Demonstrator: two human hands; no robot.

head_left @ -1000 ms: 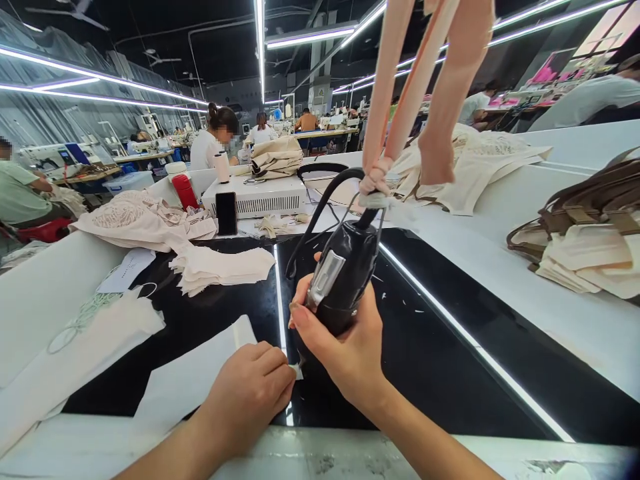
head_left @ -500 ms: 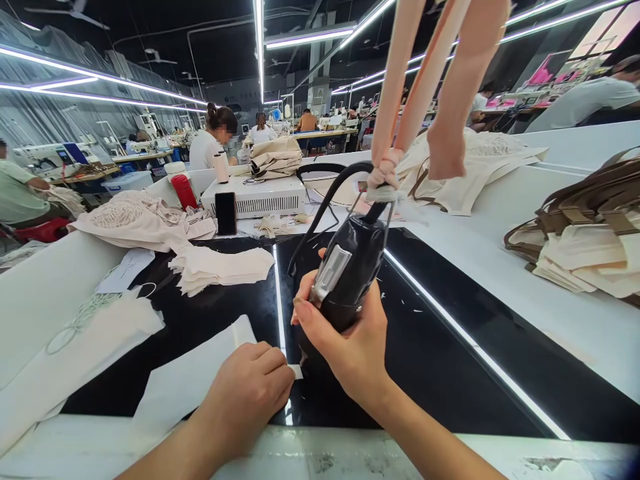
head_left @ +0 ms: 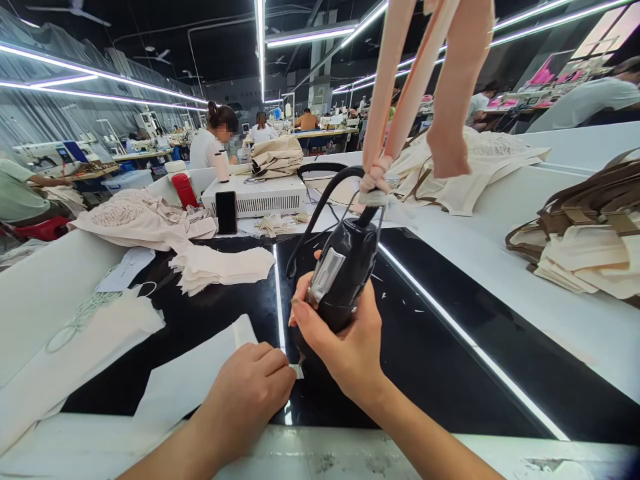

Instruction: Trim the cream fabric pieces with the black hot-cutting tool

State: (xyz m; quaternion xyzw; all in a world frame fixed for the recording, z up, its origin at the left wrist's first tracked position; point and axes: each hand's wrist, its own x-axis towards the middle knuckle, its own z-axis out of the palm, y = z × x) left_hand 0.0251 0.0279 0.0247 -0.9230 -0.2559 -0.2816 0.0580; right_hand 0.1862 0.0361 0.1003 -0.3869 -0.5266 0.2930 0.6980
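My right hand (head_left: pixel 345 347) is wrapped round a black corded power tool (head_left: pixel 345 270) with a silvery metal lever on its side. The tool leans over the glossy black board (head_left: pixel 425 373), and its lower end is hidden behind my fingers. Knotted pink fabric strips (head_left: pixel 385 133) run upward from its top. Just to the left, my closed left hand (head_left: pixel 255 387) holds down a white fabric piece (head_left: pixel 180 380) on the board. A small white end pokes out past the fingers towards the tool.
Cream fabric pieces (head_left: pixel 225 267) and a phone (head_left: pixel 226 212) lie beyond my hands. A white vented box (head_left: pixel 265 200) stands behind, beside a red bottle (head_left: pixel 185 190). Brown and cream pieces (head_left: pixel 590 247) are piled at right. A black cable (head_left: pixel 320 200) arches behind the tool. Several people sit farther off.
The tool and my right hand have shifted slightly left and down. The pink strips have swung left with it. My left hand has barely moved.
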